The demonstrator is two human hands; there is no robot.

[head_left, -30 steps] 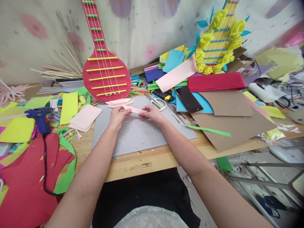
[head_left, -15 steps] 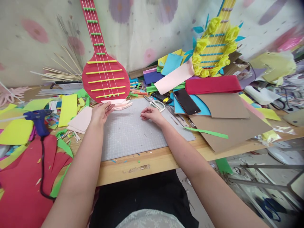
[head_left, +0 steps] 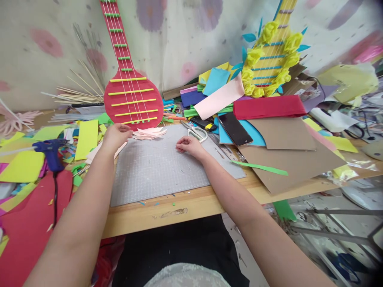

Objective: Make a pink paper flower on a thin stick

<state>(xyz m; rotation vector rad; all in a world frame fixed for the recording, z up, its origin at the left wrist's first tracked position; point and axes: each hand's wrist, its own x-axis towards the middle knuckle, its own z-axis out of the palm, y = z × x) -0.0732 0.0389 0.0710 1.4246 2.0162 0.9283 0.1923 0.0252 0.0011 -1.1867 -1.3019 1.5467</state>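
My left hand is over the left back edge of the grey cutting mat, fingers bent and a little apart, with nothing visible in them. Just right of its fingertips, pale pink paper pieces lie in a small loose pile. More pale pink paper is partly hidden under and behind this hand. My right hand is low over the mat with its fingers curled together, and I see nothing in them. White-handled scissors lie right behind it.
A red paper lute leans on the wall behind the mat; a yellow one with paper flowers stands right. A blue glue gun is at left. A phone, cardboard and a green strip lie at right.
My left hand has let go of a pink paper piece at the pile and moved left. The cutting mat's left side shows more. My right hand stays nearly in place.
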